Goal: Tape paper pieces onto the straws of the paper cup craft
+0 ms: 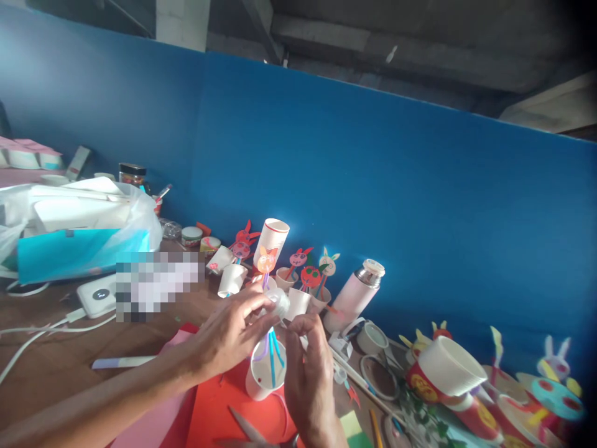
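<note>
My left hand [249, 314] reaches in from the left and pinches a small, whitish, see-through roll of tape [278, 302]. Close to its right, my right hand [310, 354] has thumb and fingers pressed together; anything between them is too small to make out. Below both hands a white paper cup [262, 381] stands upright on red paper [224, 404]. Blue and purple pipe cleaners [273, 361] rise out of the cup towards my hands. Behind my left hand is an orange paper rabbit face [267, 260] on a purple stem.
Scissors [247, 429] lie on the red paper. Paper cups with rabbit faces [298, 258] stand behind, left of a pink thermos [352, 298]. Stacked cups [450, 367] crowd the right. A stuffed plastic bag [88, 211] and white power bank [97, 294] sit left, before a blue partition [373, 174].
</note>
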Demonstrator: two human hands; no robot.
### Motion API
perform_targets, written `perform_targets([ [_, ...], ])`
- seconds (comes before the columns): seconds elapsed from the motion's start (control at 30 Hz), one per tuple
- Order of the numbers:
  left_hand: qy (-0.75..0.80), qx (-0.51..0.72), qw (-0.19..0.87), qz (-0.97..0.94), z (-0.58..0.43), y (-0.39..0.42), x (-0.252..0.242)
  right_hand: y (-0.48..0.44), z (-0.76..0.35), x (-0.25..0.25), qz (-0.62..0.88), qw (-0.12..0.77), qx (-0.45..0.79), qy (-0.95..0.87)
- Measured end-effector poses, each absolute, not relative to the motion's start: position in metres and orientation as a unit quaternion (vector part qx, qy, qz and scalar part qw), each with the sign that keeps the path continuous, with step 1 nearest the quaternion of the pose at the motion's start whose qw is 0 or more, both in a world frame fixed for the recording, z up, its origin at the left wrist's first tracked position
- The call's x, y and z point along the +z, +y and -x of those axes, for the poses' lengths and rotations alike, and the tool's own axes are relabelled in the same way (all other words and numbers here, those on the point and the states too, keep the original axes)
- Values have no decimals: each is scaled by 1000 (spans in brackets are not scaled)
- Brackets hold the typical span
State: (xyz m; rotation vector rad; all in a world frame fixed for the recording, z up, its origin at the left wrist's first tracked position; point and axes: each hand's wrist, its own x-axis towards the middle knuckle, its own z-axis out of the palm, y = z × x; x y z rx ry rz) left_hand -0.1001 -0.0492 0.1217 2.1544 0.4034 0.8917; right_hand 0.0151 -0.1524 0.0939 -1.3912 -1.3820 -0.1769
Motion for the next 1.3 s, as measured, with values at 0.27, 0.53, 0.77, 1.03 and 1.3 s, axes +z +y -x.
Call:
perform_targets([
  [0.27,140,387,364,-835,92,-50,113,-151,-12,104,623,619,39,-476],
  [0.53,191,261,525,-787,96,-56,113,-149,-12,101,597,666,128,-429],
  [0.77,125,245,677,-683,89,-56,112,-149,-10,100,577,668,159,-441],
  [1.03,152,258,602,-741,94,-64,117,-152,-13,108,529,713,185,-422],
  [1.3,161,277,555,-768,99,-64,120,-153,-10,108,518,720,191,-422],
])
